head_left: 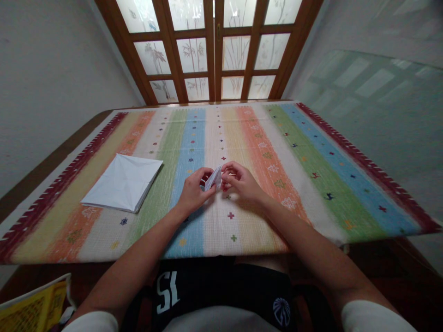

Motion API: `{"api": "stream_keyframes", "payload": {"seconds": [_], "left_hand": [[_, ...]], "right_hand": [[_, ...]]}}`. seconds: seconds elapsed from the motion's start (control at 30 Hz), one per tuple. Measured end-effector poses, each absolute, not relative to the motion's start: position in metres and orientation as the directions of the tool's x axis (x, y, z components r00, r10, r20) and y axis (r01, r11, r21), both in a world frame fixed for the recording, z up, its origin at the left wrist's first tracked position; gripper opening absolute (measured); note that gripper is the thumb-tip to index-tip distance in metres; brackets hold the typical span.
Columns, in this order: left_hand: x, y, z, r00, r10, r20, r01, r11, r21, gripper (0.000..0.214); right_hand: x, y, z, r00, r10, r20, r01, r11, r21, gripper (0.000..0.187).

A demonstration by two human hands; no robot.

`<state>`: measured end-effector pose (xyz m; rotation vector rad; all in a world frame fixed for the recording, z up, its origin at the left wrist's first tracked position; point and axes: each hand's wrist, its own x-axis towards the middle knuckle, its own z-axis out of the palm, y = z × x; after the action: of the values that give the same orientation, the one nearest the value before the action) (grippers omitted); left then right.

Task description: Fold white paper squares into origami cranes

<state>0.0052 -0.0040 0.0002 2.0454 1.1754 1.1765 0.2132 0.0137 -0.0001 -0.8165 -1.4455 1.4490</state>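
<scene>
A small piece of folded white paper [212, 179] is held upright just above the striped tablecloth, near the middle. My left hand [195, 188] grips it from the left, thumb in front and fingers behind. From the other side my right hand [241, 180] pinches at the paper's right edge with thumb and fingertips. The exact fold of the paper is too small to make out. To the left lies a stack of square white paper sheets [124, 182] with crease lines across the top sheet.
The striped tablecloth [256, 230] covers a table whose near edge runs just before my lap. At the lower left stands a yellow basket-like object [34, 309]. Beyond the table are wood-framed glass doors [212, 50], and a wall rises on each side.
</scene>
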Motion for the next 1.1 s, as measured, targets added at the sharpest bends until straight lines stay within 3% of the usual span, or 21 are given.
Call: {"api": "stream_keyframes", "payload": {"seconds": [0.1,0.23,0.63,0.9,1.03,1.1], "left_hand": [[0.007,-0.0059,-0.0003,0.333,0.819,0.467,0.426,-0.572,0.701,0.03],[0.0082,-0.0077,0.0022,0.395,0.801,0.449,0.346,-0.583,0.735,0.03],[0.0044,-0.0033,0.0086,0.165,0.912,0.376,0.397,-0.41,0.821,0.021],[0.0058,-0.0017,0.0036,0.027,0.966,0.259,0.219,-0.258,0.941,0.019],[0.0092,-0.0049,0.0017,0.115,0.95,0.289,0.261,-0.309,0.915,0.042],[0.0106,-0.0073,0.0026,0.204,0.925,0.321,0.324,-0.373,0.869,0.042]], "right_hand": [[0.2095,0.0117,0.0003,-0.367,0.919,0.144,-0.16,0.09,-0.983,0.052],[0.2107,0.0133,0.0018,-0.311,0.933,0.181,-0.133,0.146,-0.98,0.053],[0.2159,0.0152,0.0049,-0.277,0.926,0.257,-0.095,0.24,-0.966,0.042],[0.2161,0.017,0.0014,-0.163,0.938,0.305,0.016,0.312,-0.95,0.023],[0.2137,0.0123,0.0029,-0.156,0.922,0.353,0.094,0.37,-0.924,0.024],[0.2135,0.0098,0.0052,-0.184,0.913,0.363,0.131,0.389,-0.912,0.027]]}}
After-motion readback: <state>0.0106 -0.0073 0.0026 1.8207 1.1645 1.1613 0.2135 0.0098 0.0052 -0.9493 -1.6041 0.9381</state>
